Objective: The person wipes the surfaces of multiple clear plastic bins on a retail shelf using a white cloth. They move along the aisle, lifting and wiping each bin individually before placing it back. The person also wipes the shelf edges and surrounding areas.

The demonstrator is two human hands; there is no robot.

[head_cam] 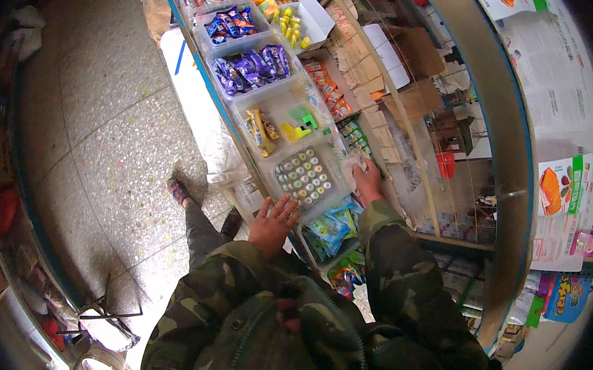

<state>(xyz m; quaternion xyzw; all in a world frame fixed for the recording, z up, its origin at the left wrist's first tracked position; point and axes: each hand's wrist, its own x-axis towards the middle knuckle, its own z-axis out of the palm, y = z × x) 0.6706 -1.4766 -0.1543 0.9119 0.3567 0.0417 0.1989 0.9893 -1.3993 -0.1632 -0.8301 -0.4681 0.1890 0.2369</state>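
Fingers spread, my left hand [274, 224] is over the near left edge of a clear plastic bin [269, 172] that holds a tray of small round-topped pieces [303, 176]. I see nothing in that hand. My right hand [368, 177] grips a pale crumpled cloth [354, 165] at the bin's right side. Beyond it, another bin holds yellow packets [261, 132] and a green and yellow plastic piece [299, 125]. Closer to my body, blue and green packets [335, 229] fill a further bin.
Farther up the row are bins of purple packets [252, 70] and blue packets [232, 24]. Orange packets [328, 89] lie in a cardboard box to their right. A wire mesh rack [393, 86] borders the right side. A white sack [200, 114] stands left of the row.
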